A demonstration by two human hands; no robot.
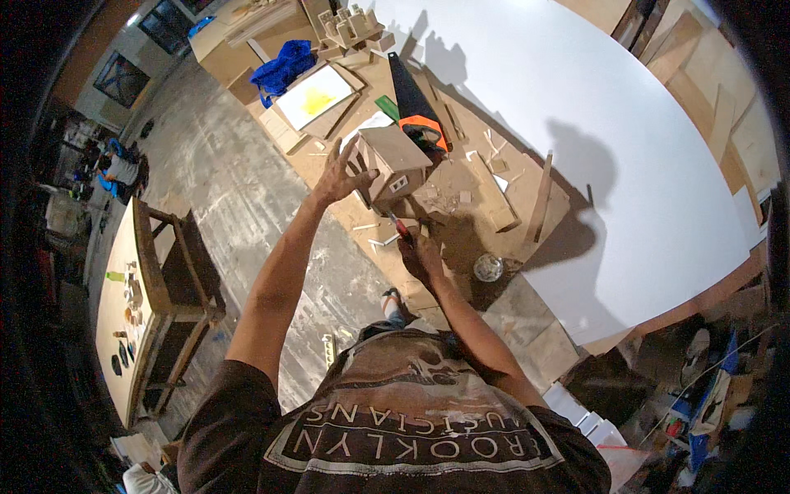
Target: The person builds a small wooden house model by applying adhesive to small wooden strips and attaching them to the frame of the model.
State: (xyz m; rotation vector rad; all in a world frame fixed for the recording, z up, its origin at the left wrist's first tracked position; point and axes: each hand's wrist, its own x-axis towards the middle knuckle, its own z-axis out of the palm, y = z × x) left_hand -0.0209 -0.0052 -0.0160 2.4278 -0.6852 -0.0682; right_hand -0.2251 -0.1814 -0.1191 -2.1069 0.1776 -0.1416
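Observation:
A small model house [393, 161] of thin brown board, with a pitched roof and a little white-framed window, stands on the workbench in front of me. My left hand [339, 179] is closed on its left side, thumb toward the front wall and fingers up by the roof edge. Below the house, my right hand [421, 253] grips a slim red-handled tool [401, 227]. Its narrow tip points up toward the base of the house; its exact kind is too small to tell. Beyond the house lies a handsaw [409, 97] with an orange and black handle.
Wood scraps [444, 198] and strips litter the bench. A clear round dish [488, 267] is near its front edge. Farther back are a yellow-stained white sheet [317, 97], blue cloth [284, 67] and small wooden models [352, 26]. A large white panel [650, 165] spreads rightward; another table [123, 329] stands left.

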